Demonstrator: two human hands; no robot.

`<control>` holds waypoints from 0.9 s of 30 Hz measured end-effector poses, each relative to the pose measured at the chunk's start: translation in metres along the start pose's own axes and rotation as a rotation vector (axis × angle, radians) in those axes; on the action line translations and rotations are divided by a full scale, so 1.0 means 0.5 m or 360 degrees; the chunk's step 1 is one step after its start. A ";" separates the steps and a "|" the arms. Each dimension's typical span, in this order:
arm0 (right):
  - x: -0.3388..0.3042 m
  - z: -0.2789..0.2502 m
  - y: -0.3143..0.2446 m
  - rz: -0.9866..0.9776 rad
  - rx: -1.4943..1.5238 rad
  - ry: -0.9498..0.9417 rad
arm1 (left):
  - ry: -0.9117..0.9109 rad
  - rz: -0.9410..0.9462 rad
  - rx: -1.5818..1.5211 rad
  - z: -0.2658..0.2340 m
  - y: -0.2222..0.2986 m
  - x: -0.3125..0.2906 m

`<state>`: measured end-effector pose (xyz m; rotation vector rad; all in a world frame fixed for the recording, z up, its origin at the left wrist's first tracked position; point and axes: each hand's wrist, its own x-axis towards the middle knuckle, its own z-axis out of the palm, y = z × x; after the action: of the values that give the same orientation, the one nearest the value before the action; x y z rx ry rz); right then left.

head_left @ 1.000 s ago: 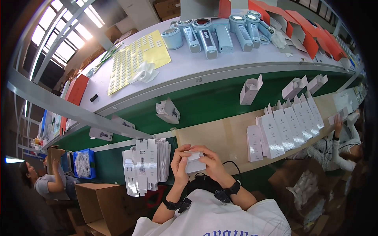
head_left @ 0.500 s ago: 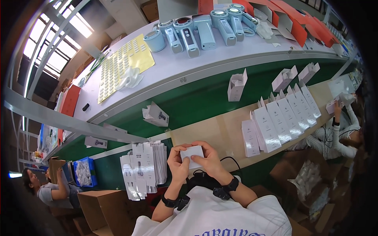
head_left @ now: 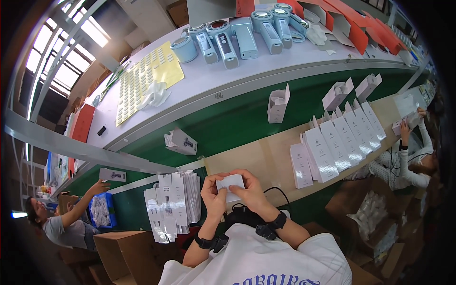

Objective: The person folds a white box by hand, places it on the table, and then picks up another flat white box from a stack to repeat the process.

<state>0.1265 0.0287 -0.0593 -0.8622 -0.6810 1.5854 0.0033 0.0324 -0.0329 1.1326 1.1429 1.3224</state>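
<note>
My left hand (head_left: 214, 195) and my right hand (head_left: 252, 194) meet in front of my body around a small white squarish piece (head_left: 232, 182). Both thumbs press on its near face while the fingers curl behind it. Whether it is a folded sheet or the end of a carton, I cannot tell. Just left of my left hand stands a stack of flattened white printed cartons (head_left: 173, 202). To the right, a row of upright white boxes (head_left: 336, 142) with raised flaps stands on the tan worktop (head_left: 256, 164).
Beyond the worktop, open white boxes (head_left: 278, 105) stand on a green belt (head_left: 228, 126). Light-blue handheld devices (head_left: 246, 42) and a yellow sticker sheet (head_left: 164, 71) lie on the raised white table (head_left: 199, 85). Co-workers sit at both sides. Brown cartons (head_left: 128, 256) flank me.
The boxes on the green belt have shifted left. The left co-worker's arm now reaches out to a box there. My thumbs have moved slightly on the white piece, whose upper edge looks more tilted.
</note>
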 end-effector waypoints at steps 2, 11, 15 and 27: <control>0.003 -0.002 -0.010 0.0076 0.0115 -0.0045 | 0.0000 0.0051 -0.0001 -0.003 -0.003 0.004; -0.001 0.011 -0.001 -0.0024 -0.0078 -0.0120 | 0.0022 0.0093 0.0032 -0.008 0.005 -0.007; 0.000 0.012 0.005 -0.0063 -0.0164 -0.0073 | -0.0001 0.0181 0.0184 -0.001 0.009 -0.007; 0.000 0.020 -0.027 0.0098 0.0271 -0.0128 | 0.0056 0.0256 0.0190 -0.008 0.017 0.004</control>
<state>0.1257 0.0314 -0.0427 -0.7025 -0.5710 1.7141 -0.0019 0.0341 -0.0249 1.3155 1.1892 1.4167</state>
